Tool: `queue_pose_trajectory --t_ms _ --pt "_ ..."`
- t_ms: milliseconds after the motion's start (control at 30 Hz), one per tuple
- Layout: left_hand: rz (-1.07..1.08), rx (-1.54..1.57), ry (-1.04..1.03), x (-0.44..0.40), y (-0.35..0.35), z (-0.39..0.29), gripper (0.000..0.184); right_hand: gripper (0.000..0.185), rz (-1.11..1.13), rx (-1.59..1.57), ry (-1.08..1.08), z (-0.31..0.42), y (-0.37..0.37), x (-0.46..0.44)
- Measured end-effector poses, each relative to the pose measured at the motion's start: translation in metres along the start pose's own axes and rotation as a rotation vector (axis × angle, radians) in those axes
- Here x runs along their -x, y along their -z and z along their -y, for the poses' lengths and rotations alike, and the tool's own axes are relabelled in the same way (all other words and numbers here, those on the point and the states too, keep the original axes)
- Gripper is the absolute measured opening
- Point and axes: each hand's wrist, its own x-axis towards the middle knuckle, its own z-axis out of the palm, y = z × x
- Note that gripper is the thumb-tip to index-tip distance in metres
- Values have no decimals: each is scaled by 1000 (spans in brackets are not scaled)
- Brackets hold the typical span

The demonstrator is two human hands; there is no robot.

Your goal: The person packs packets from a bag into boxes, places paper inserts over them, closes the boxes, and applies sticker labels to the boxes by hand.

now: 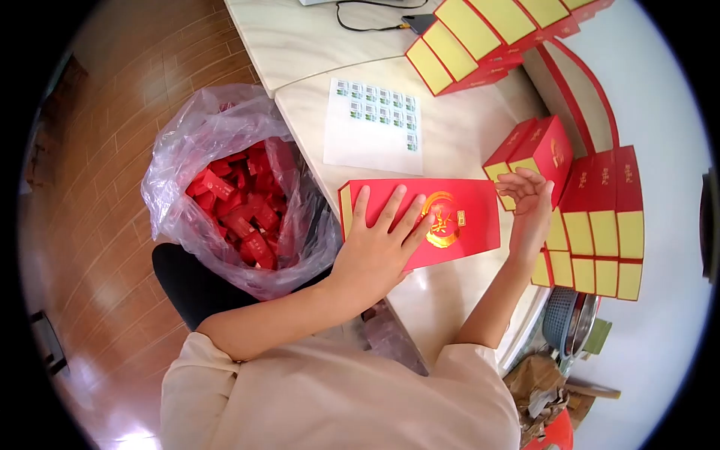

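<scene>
A red box with a gold emblem and a yellow side lies on the pale table in front of me. My left hand rests on its top with the fingers spread. My right hand is raised just past the box's right end, fingers apart and slightly curled, holding nothing that I can see. Behind that hand stand more red boxes. A white sheet with rows of small printed stickers lies beyond the box.
Left of the table, a clear plastic bag holds many small red packets. Stacked red and yellow boxes stand at the right, others at the top. A cable and dark device lie at the far edge. Basins sit lower right.
</scene>
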Motion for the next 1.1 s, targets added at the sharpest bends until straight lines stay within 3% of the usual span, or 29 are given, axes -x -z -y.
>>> queue_pose_trajectory --t_ms 167,233,333,400,433,500,600,733,800,900,1100 --pt "-26 -96 3 3 -7 -5 81 57 96 93 125 20 -44 -28" --pt "-35 -148 -4 4 -4 -5 81 42 293 229 196 27 -62 -48" --pt "-20 97 -60 5 12 8 77 27 366 477 241 9 -86 -78" --pt "-115 603 -14 -2 25 23 60 27 524 823 219 -28 -91 -98" --pt "-249 770 59 -9 32 31 47 27 523 816 225 -43 -91 -102" --pt "-288 731 146 -25 40 57 45 30 568 925 280 -63 -93 -109" --pt "-347 597 309 -63 33 94 39 29 521 793 244 -70 -93 -111" --pt "-263 429 276 -107 -30 120 51 27 380 718 224 -69 -86 -113" --pt "-207 103 203 -122 -52 119 70 24 391 712 254 -78 -85 -113" --pt "-124 31 230 -130 -64 123 80 23 402 740 221 -75 -87 -108" --pt "-48 -28 121 -124 -63 135 74 23 442 755 219 -72 -94 -107"
